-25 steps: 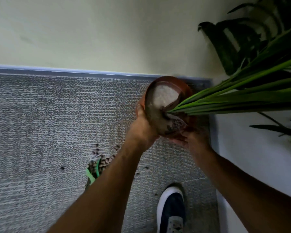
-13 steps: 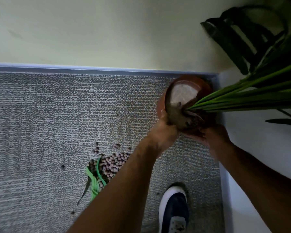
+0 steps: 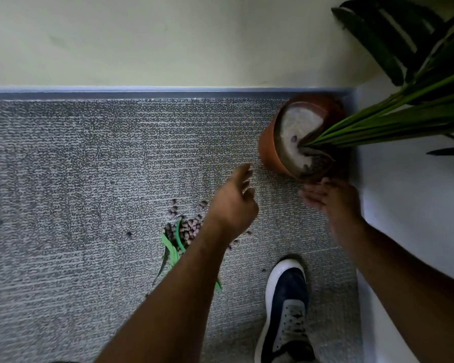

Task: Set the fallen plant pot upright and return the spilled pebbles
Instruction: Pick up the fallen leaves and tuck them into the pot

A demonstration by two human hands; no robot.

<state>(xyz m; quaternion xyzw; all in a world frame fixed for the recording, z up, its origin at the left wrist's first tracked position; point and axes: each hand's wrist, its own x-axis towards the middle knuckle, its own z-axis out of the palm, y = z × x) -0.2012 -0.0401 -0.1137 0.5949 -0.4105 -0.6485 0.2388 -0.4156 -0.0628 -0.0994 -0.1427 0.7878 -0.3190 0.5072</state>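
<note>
Both of my hands have let go of the plant pot (image 3: 270,150) since a moment ago, and it now sits in the corner at about one o'clock from me, tilted with its mouth toward me, its far side close to the baseboard (image 3: 142,91). Long green leaves (image 3: 393,119) reach out of the pot toward three o'clock. My left hand (image 3: 233,205) hangs above the carpet (image 3: 76,166), apart from the pot, fingers loose and slightly curled, holding nothing. My right hand (image 3: 333,203) is just below the pot at its six o'clock, fingers relaxed and spread, the tips right at the rim; I cannot tell if they touch it. The spilled pebbles (image 3: 186,226) lie in a heap on the carpet at about eight o'clock from the pot, partly under my left wrist, with a few loose green leaf strips (image 3: 173,247) among them. My shoe (image 3: 286,305) stands at six o'clock.
</note>
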